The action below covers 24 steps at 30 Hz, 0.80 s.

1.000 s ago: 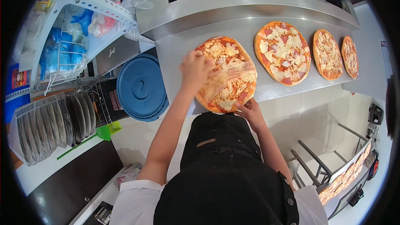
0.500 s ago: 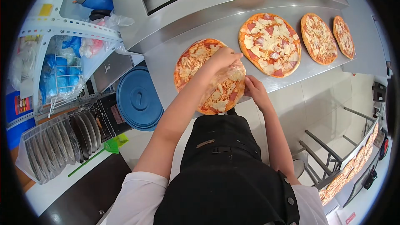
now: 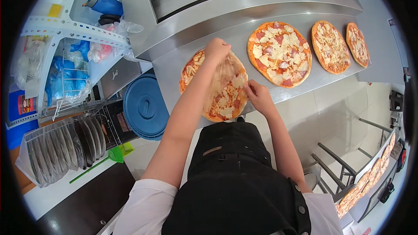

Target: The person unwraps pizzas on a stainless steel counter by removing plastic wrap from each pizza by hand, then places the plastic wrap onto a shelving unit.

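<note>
My left hand (image 3: 217, 51) is closed in a pinch above the nearest pizza. What looks like a thin clear plastic film (image 3: 223, 70) stretches down from it, blurred by motion. Beneath lies a pizza (image 3: 227, 102) topped with grated cheese and ham pieces. My right hand (image 3: 258, 96) grips this pizza's right edge, thumb and fingers together. Partly covered by it and by my left forearm, another pizza (image 3: 190, 69) shows on the left. Both are at the near left of the steel counter (image 3: 167, 67).
A large ham-and-cheese pizza (image 3: 279, 54) and two more pizzas (image 3: 331, 47) (image 3: 357, 44) lie to the right. Steel equipment (image 3: 191, 0) backs the counter. A blue lidded bin (image 3: 146, 109), shelving (image 3: 98, 32) and racked pans (image 3: 65, 150) stand left. Stool legs (image 3: 335, 165) stand lower right.
My left hand has moved up and left, drawing the film-like sheet with it. My right hand has shifted slightly left and down at the pizza's edge. The view has tilted a little.
</note>
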Available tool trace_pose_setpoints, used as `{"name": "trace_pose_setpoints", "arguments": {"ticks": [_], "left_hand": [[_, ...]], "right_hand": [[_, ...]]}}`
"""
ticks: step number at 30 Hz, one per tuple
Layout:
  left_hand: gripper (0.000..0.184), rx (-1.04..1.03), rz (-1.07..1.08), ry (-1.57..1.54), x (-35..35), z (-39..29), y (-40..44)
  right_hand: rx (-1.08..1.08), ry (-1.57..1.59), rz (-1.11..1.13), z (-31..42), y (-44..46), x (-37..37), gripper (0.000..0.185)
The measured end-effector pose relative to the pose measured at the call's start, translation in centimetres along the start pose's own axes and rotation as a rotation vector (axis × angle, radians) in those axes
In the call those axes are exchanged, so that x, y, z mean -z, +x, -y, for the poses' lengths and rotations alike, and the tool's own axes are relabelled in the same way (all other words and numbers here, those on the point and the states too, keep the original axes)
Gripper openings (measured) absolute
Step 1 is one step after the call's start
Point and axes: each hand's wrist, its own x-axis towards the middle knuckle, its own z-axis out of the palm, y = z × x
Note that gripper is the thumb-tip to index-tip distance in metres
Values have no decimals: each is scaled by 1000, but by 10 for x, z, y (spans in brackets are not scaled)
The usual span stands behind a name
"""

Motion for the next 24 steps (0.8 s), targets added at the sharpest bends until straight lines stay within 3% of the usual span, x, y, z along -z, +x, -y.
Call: {"name": "trace_pose_setpoints", "arguments": {"ticks": [7,12,14,16,19,22,24], "left_hand": [[30,105,-63,30,30,25,24],[36,138,-90,-112,24,48,20],[35,135,-139,-174,23,58,3],[40,73,166,-205,38,64,-24],[43,449,261,-287,65,50,-98],[37,335,304,-268,70,93,-135],[33,270,202,-406,69,105,-154]], "right_hand": [[46,29,27,-1,14,3,25],[-121,397,132,-10,17,-2,25],[-252,692,147,-12,-2,-7,25],[-389,985,156,-15,-19,-12,27],[-342,917,164,-31,-25,-21,28],[-295,846,174,-44,-26,-32,29],[-229,746,147,-46,-23,-39,28]]}}
